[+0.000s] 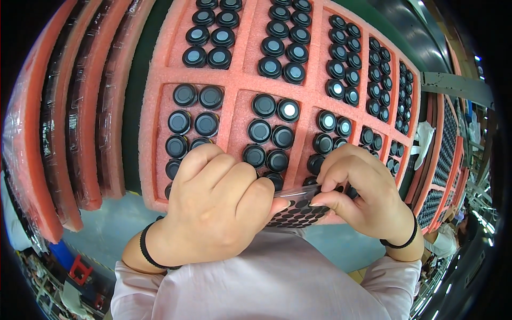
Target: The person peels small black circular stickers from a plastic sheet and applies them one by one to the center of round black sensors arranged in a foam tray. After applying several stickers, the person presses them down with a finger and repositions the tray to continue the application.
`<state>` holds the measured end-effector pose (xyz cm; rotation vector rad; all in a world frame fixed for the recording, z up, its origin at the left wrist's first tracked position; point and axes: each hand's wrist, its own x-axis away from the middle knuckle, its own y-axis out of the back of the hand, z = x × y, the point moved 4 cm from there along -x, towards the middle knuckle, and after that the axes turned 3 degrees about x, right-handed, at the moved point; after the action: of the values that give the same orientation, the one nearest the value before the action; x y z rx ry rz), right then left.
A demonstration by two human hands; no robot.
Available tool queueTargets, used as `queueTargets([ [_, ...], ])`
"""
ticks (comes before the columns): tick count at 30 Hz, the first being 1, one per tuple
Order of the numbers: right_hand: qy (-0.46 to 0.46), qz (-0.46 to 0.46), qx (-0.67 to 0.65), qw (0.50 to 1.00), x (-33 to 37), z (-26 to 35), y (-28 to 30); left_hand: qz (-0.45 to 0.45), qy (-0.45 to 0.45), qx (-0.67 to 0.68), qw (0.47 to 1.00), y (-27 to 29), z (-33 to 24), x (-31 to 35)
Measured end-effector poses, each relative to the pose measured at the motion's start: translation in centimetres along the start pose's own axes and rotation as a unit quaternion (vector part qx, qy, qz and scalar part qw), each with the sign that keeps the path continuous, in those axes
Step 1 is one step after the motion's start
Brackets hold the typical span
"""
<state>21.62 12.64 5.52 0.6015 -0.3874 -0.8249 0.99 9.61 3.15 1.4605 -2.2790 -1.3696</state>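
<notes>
My left hand (218,205) is closed over the left edge of a clear sheet (298,214) dotted with rows of round black stickers, its thumb lying on the sheet. At the sheet's upper right edge, my right hand (362,192) pinches with thumb and forefinger. Whether a loose sticker sits in that pinch I cannot make out. Beneath both hands lies a pink foam tray (226,85), its compartments filled with round black parts (260,130). Many far parts carry grey discs on top, while most near ones show plain black tops. My hands cover some near parts.
Several pink foam trays wrapped in clear film (85,122) stand on edge at the left. More foam trays with black parts (440,160) sit at the right, near a grey metal bar (456,88). A person's arm (444,241) shows at the far right.
</notes>
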Motion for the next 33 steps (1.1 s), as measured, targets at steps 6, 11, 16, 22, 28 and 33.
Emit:
queueTargets([
  [6,-0.014,0.003,-0.014,1.000,0.0,-0.4,0.0,0.008,0.002,0.004,1.000,0.0,0.1,-0.3],
  [11,0.002,0.011,-0.004,1.000,-0.2,-0.5,0.1,0.015,0.005,0.014,1.000,-0.1,0.3,-0.3],
  [16,0.003,0.020,-0.005,1.000,-0.7,-0.6,0.4,0.013,0.023,0.024,0.999,-0.5,0.7,-0.4],
  [22,0.047,0.019,0.037,0.998,-1.9,-0.6,1.4,0.012,0.039,0.015,0.999,-0.7,1.6,-0.9],
  [28,0.028,0.042,-0.040,0.998,-4.2,-2.1,2.0,-0.014,0.072,0.004,0.997,-0.4,2.2,-1.4],
  [33,0.017,0.069,-0.098,0.993,-5.7,-3.2,1.7,-0.017,0.112,-0.031,0.993,-0.5,3.0,-1.5],
])
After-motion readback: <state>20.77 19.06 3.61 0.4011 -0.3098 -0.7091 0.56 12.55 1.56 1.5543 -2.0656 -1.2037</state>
